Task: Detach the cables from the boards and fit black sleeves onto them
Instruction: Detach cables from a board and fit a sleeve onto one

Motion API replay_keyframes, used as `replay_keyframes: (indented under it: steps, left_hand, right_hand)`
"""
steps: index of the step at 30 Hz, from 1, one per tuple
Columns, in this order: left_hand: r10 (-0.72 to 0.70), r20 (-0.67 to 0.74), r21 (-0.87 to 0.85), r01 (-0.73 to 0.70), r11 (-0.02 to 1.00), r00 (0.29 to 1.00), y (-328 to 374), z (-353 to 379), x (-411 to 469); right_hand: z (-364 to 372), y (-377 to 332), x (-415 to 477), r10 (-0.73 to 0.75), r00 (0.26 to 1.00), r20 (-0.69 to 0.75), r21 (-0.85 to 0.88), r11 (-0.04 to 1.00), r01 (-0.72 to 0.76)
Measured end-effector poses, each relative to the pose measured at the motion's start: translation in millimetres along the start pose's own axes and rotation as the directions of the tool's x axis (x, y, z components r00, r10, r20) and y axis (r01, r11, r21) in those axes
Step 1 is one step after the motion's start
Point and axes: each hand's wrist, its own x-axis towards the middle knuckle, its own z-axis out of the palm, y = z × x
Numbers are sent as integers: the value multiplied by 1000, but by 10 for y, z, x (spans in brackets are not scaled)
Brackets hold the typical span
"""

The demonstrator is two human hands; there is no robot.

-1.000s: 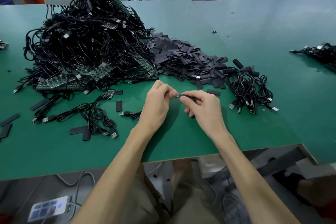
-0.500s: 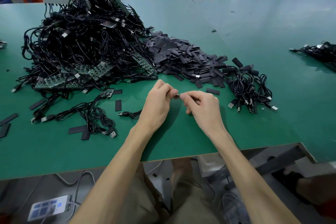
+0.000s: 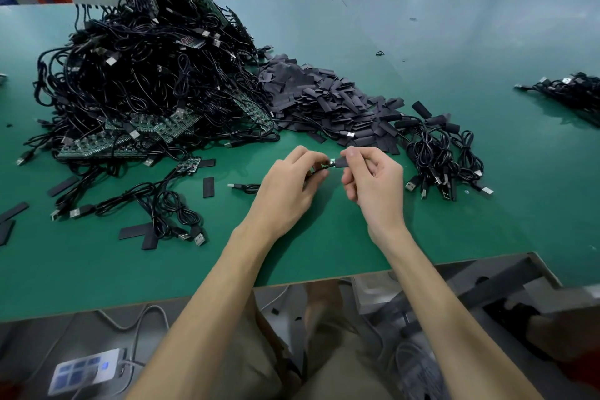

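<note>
A: Cable (image 3: pixel 325 166) where?
B: Held above green table (image 3: pixel 454 204), between both hands. Left hand (image 3: pixel 289 191) pinches it just behind its tip.
A: Right hand (image 3: pixel 373 185)?
B: Thumb and forefinger pinch black sleeve (image 3: pixel 339 162) at the cable tip. Cable-and-board heap (image 3: pixel 146 75) far left, sleeve pile (image 3: pixel 324 101) behind.

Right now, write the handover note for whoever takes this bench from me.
Left hand: pinches the cable just behind its tip.
Right hand: pinches a black sleeve at that tip. It looks not yet fully on, since the tip shows between the hands.
Supply: heap of cables on boards at rear left, with the sleeve pile beside it.
Done: sleeved bundle lies right of the hands.
Left: seat this sleeve, add the cable to the bundle, then work through the heap.
</note>
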Motion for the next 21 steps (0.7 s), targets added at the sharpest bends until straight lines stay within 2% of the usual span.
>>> replay_keyframes:
  steps: [4,8,13,21]
  left_hand:
    - [-9,-36,-29,8,1000,999,9,-12,-10]
    - [13,-11,-24,-14,1000,1000,38,-4,-18]
    - [25,-50,-47,-27,999,998,51,-26,-23]
    - [42,-30,-34,-43,999,999,22,-26,-17]
  right_hand:
    - [9,-34,-23,-39,997,60,71,997,35]
    - [16,-47,-22,-54,995,82,78,996,48]
    - [11,-59,-24,-92,990,110,33,995,89]
    - [20,-62,-21,-52,991,123,100,994,40]
